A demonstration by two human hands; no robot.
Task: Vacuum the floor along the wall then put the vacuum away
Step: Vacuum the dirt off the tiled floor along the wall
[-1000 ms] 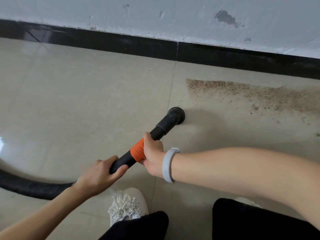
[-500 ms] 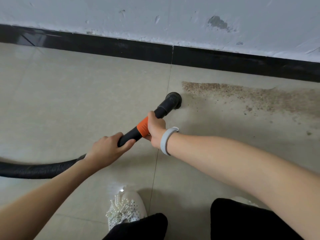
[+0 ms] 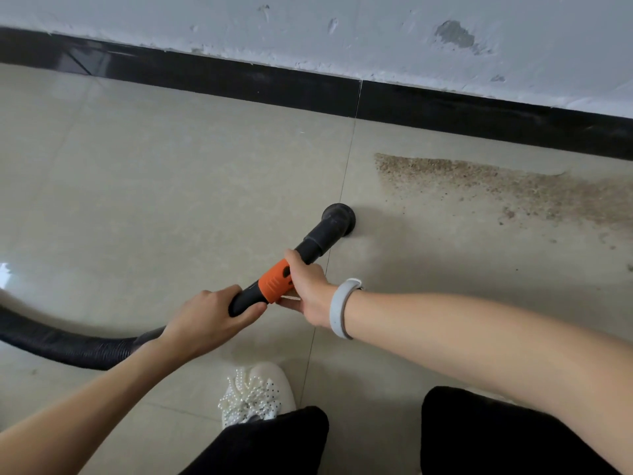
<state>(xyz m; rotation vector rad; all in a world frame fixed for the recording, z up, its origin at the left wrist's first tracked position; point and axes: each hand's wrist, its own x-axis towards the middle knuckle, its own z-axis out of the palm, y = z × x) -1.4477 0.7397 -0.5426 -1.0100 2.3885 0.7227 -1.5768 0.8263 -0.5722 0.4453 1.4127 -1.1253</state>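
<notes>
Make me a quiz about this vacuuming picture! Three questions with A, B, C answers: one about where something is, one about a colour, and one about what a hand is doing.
1. Where is the dirt patch compared with the vacuum nozzle?
A. To its right, nearer the wall
B. To its left
C. Under the shoe

2. What colour is the collar on the vacuum tube?
A. Green
B. Orange
C. Yellow

3. What is the left hand doing?
A. Lying flat on the floor
B. Pointing at the wall
C. Gripping the black tube

Answers:
1. A, the brown grains spread to the right of the nozzle, close to the black baseboard.
2. B, the band beside the right hand is bright orange.
3. C, its fingers wrap round the tube just behind the collar.
</notes>
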